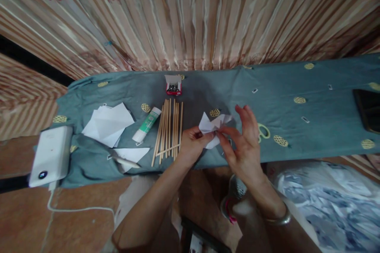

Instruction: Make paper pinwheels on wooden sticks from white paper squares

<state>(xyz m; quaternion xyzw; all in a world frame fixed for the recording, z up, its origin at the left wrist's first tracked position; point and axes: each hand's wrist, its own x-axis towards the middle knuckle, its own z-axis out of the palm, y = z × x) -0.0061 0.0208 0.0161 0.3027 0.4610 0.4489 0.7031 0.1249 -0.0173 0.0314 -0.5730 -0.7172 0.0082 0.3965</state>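
Note:
A white paper pinwheel [210, 125] with folded, pointed blades is between my two hands above the near half of the cloth-covered table. My left hand [192, 144] grips its left side, thumb on top near the centre. The thumb and forefinger of my right hand [242, 146] pinch at the middle of the paper, the other fingers raised; any small item between them is hidden. A thin wooden stick [168, 150] runs crosswise into my left hand; whether it is held I cannot tell. Left of that hand lie several wooden sticks [169, 122] side by side.
A small open red box [173, 87] of metal pins stands behind the sticks. Leftward lie a glue stick [147, 124], white paper sheets [108, 122], a pen-like white tool [126, 161] and a white power bank [51, 154]. Green-handled scissors [263, 131] rest beside my right hand.

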